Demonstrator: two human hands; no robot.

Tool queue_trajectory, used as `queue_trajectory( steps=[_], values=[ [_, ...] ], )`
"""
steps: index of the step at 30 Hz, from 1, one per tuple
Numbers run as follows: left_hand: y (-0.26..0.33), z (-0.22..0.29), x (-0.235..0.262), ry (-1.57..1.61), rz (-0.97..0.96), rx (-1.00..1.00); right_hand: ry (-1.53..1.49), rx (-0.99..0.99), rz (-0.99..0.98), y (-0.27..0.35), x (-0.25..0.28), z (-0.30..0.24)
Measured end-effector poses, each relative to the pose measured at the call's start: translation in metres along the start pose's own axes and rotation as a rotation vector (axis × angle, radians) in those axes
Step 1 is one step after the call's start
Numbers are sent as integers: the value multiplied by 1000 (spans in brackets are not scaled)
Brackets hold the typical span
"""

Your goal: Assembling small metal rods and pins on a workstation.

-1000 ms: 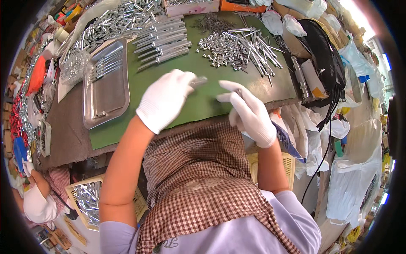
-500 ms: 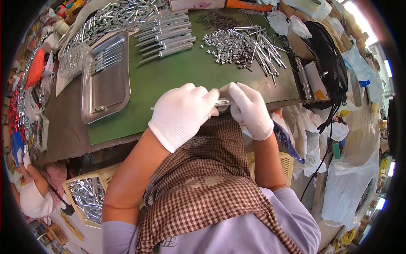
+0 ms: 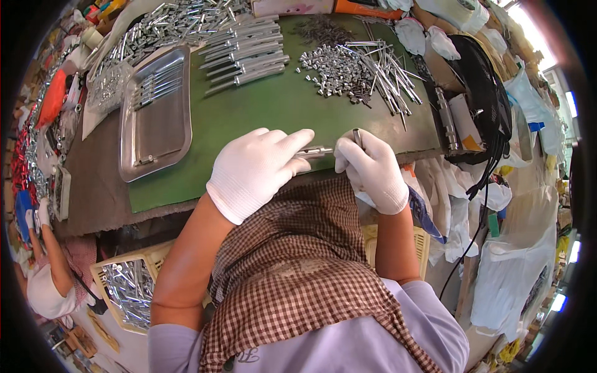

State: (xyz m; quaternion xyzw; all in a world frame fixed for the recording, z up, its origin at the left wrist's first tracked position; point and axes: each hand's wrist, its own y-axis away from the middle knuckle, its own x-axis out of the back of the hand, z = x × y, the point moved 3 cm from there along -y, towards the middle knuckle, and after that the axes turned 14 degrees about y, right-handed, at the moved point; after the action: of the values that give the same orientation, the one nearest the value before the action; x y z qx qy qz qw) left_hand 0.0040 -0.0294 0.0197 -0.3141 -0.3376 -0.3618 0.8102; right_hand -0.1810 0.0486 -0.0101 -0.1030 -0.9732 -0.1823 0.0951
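Green matting [image 3: 261,112] covers the worktable, and its near edge runs just under both gloved hands, with a brown strip of table [image 3: 93,186] showing to the left where the mat ends. Both hands work right at that front edge, over a checked cloth [image 3: 298,261] that hangs down the person's front.

The left hand [image 3: 255,171], in a white glove, is closed around one end of a small metal rod [image 3: 315,151], its fingers curled over and pointing right. The right hand [image 3: 372,168], also gloved, is closed too: it meets the rod's other end and pinches a second short metal piece [image 3: 357,135] that stands up between thumb and forefinger. The rod bridges the narrow gap between the two hands, level with the mat's edge.

Beyond the hands the mat lies bare for a good stretch, the widest open room on the table. Farther off, ahead of the right hand, lies a heap of small metal parts [image 3: 339,68] with thin metal pins [image 3: 388,71] fanned beside it. Ahead of the left hand a row of metal handles [image 3: 245,53] lies side by side, and to their left a steel tray [image 3: 155,112] sits slanted, its low rim close to the mat's left border. Right of the right hand the mat stops at a black bag [image 3: 482,93] and a clutter of white plastic bags [image 3: 510,248]. Below the left elbow stands a cream crate [image 3: 124,286] of metal parts.
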Motion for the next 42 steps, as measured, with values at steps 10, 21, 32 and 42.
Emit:
queue_trajectory(
  steps=[10,21,32,42],
  values=[
    [1,-5,0,81,15,67,167,140,21,0,5,-2],
    [-6,-2,-7,118,33,138,269,210,47,-6,7,-5],
    [-8,5,-30,-139,-3,252,1225,643,433,-112,44,-45],
    [-9,0,-28,-114,-29,269,980,771,163,-63,24,-36]
  ],
)
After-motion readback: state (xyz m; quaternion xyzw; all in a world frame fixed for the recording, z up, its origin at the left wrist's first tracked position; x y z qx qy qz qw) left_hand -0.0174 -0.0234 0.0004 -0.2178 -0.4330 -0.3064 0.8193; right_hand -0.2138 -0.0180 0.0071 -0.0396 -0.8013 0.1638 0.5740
